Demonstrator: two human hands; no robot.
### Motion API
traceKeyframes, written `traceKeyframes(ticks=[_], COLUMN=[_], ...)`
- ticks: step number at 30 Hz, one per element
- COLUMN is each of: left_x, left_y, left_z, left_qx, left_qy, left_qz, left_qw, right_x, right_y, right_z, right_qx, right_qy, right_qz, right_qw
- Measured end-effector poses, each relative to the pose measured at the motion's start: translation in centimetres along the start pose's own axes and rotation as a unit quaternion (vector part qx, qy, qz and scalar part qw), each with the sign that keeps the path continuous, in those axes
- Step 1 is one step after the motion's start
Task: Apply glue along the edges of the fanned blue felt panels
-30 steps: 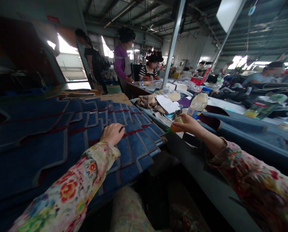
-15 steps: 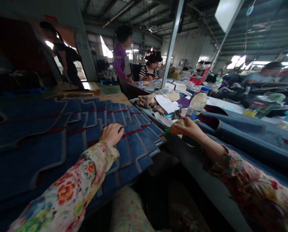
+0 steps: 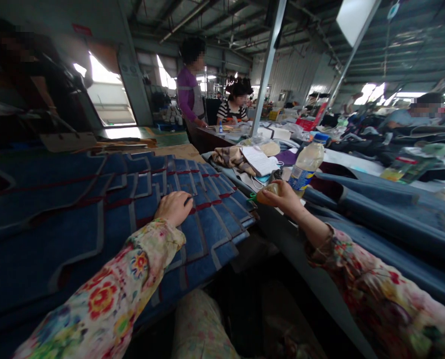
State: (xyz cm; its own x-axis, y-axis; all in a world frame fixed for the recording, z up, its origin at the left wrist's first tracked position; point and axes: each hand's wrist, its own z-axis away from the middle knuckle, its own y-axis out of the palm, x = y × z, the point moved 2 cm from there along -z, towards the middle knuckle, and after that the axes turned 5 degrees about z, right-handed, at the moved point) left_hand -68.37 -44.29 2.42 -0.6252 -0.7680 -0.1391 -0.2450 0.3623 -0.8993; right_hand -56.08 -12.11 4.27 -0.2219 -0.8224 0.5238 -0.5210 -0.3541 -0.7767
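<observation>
My left hand [image 3: 174,207] lies on overlapping blue denim pieces [image 3: 132,219] with grey edges and dark red strips. Its fingers are curled together, and a small dark thing shows beside the thumb and forefinger; I cannot make out what it is. To the right, my right hand [image 3: 286,200] is closed round a small squeeze bottle [image 3: 266,195] with yellowish contents. The bottle's green tip [image 3: 252,197] points left, over the near edge of the denim pieces. Just behind that hand stands a larger clear bottle [image 3: 306,164] with a blue cap and a blue-and-yellow label.
Behind the bottles lie white papers [image 3: 259,160] and a bunched patterned cloth [image 3: 227,156]. More folded denim [image 3: 386,209] covers the right-hand table. A metal post [image 3: 269,70] rises beyond. One person in purple [image 3: 187,97] stands; another in stripes [image 3: 229,110] sits.
My right hand has moved slightly left and nearer with the squeeze bottle. My left hand stays in place on the denim. A dark-clothed person at far left has moved further left.
</observation>
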Motion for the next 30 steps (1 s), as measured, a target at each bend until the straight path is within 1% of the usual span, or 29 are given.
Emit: traceKeyframes(ticks=[7,13,16,20,26,30], left_x=[-0.1,0.0,0.0,-0.1,-0.2,-0.2], left_y=[-0.1,0.0,-0.1,-0.1,-0.1,0.0], left_z=[0.0,0.0,0.0,0.0,0.0,0.0], left_qx=[0.007,0.008,0.006,0.010,0.009,0.009], left_qy=[-0.003,-0.002,-0.002,-0.005,-0.006,-0.003], left_qz=[-0.003,0.001,0.002,0.002,0.001,0.000], left_qw=[1.000,1.000,1.000,1.000,1.000,1.000], right_x=[1.0,1.1,1.0,0.5,-0.6,-0.8], right_y=[0.9,2.5,2.6,1.7,-0.6,-1.8], right_z=[-0.9,-2.5,-2.8,-2.0,0.7,2.1], right_qx=[-0.017,-0.033,-0.039,-0.040,-0.025,-0.024], right_qy=[0.002,-0.008,-0.015,-0.024,-0.032,-0.033], right_qz=[0.013,-0.008,-0.014,-0.007,-0.021,-0.022], right_qw=[1.000,0.999,0.999,0.999,0.999,0.999])
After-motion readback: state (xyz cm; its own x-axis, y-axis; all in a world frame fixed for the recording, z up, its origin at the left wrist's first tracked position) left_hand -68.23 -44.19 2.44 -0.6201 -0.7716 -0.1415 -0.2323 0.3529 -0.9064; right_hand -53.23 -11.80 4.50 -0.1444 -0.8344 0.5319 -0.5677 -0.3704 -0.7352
